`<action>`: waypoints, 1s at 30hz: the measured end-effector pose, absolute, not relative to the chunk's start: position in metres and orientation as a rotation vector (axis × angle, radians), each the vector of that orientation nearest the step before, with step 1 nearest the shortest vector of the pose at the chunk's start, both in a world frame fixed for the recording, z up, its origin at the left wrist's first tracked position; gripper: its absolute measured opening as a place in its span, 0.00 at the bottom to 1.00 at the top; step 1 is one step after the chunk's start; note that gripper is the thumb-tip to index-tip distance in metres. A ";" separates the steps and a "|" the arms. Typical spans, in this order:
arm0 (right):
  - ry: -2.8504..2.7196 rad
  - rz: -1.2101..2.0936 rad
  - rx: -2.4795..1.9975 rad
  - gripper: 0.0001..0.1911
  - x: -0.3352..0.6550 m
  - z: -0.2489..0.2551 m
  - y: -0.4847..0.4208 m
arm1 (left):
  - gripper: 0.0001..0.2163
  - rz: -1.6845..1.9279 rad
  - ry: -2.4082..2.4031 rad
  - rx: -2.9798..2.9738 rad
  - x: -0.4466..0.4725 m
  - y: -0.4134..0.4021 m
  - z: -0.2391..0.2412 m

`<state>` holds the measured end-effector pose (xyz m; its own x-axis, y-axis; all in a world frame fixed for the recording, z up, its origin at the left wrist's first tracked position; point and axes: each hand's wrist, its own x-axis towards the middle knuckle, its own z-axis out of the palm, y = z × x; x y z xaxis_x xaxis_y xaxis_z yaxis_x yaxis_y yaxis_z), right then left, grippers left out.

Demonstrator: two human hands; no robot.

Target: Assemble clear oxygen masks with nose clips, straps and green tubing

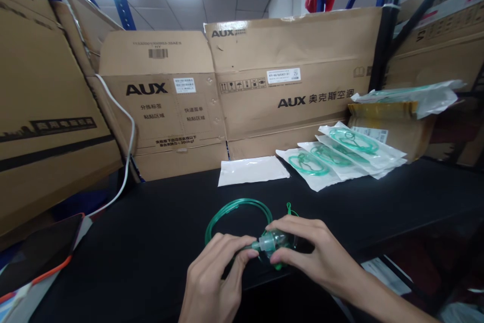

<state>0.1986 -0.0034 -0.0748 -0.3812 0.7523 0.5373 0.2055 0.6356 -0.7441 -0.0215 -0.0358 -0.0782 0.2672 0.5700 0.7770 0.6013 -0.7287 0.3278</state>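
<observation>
Low over the black tabletop [151,232], my left hand [221,267] pinches the connector end of green oxygen tubing [227,208] between thumb and fingertips. The rest of the tubing lies coiled on the table just beyond. My right hand [315,247] grips a clear green oxygen mask [279,238] with thumb and fingers around its narrow end. The connector meets the mask's pale port between my hands; how firmly it is seated I cannot tell. A small green strap loop [289,208] sticks up past my right fingers, which hide part of the mask.
Several white packets with green tubing [308,163] overlap at the back right. A flat white packet [253,171] lies left of them. Cardboard panels [170,111] wall the back. A tablet-like device [41,257] and a white cable [128,151] are at left.
</observation>
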 end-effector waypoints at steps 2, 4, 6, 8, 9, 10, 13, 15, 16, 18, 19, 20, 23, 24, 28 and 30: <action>-1.904 0.725 -0.752 0.12 0.199 -0.075 -0.003 | 0.09 -1.495 -1.139 -2.474 -0.022 -0.036 -0.078; -1.906 0.726 -0.750 0.11 0.199 -0.074 -0.003 | 0.09 -1.493 -1.134 -2.475 -0.022 -0.036 -0.078; -1.916 0.729 -0.759 0.11 0.200 -0.074 -0.003 | 0.08 -1.485 -1.154 -2.471 -0.021 -0.036 -0.078; -1.918 0.726 -0.776 0.12 0.200 -0.075 -0.003 | 0.07 -1.477 -1.194 -2.463 -0.021 -0.036 -0.078; -1.913 0.718 -0.784 0.13 0.200 -0.076 -0.003 | 0.06 -1.476 -1.216 -2.456 -0.021 -0.036 -0.078; -1.904 0.705 -0.785 0.13 0.199 -0.076 -0.003 | 0.06 -1.475 -1.238 -2.450 -0.021 -0.036 -0.078; -1.882 0.664 -0.769 0.14 0.198 -0.078 -0.003 | 0.04 -1.468 -1.279 -2.435 -0.021 -0.036 -0.079; -1.877 0.659 -0.773 0.14 0.198 -0.078 -0.003 | 0.04 -1.460 -1.302 -2.437 -0.021 -0.035 -0.078; -1.875 0.663 -0.781 0.14 0.198 -0.077 -0.003 | 0.03 -1.456 -1.314 -2.441 -0.021 -0.035 -0.078; -1.874 0.674 -0.795 0.13 0.199 -0.076 -0.004 | 0.03 -1.450 -1.344 -2.448 -0.021 -0.035 -0.077; -1.873 0.675 -0.801 0.13 0.199 -0.075 -0.004 | 0.03 -1.444 -1.361 -2.454 -0.022 -0.035 -0.077; -1.873 0.671 -0.805 0.13 0.199 -0.075 -0.004 | 0.04 -1.433 -1.380 -2.458 -0.022 -0.035 -0.076; -1.874 0.648 -0.807 0.13 0.200 -0.078 -0.004 | 0.06 -1.367 -1.433 -2.457 -0.023 -0.035 -0.075; -1.876 0.640 -0.805 0.13 0.200 -0.079 -0.004 | 0.08 -1.338 -1.447 -2.453 -0.024 -0.035 -0.075; -1.883 0.633 -0.809 0.14 0.200 -0.080 -0.005 | 0.09 -1.279 -1.429 -2.465 -0.025 -0.034 -0.074; -1.898 0.656 -0.799 0.14 0.200 -0.078 -0.005 | 0.08 -1.273 -1.409 -2.493 -0.025 -0.034 -0.073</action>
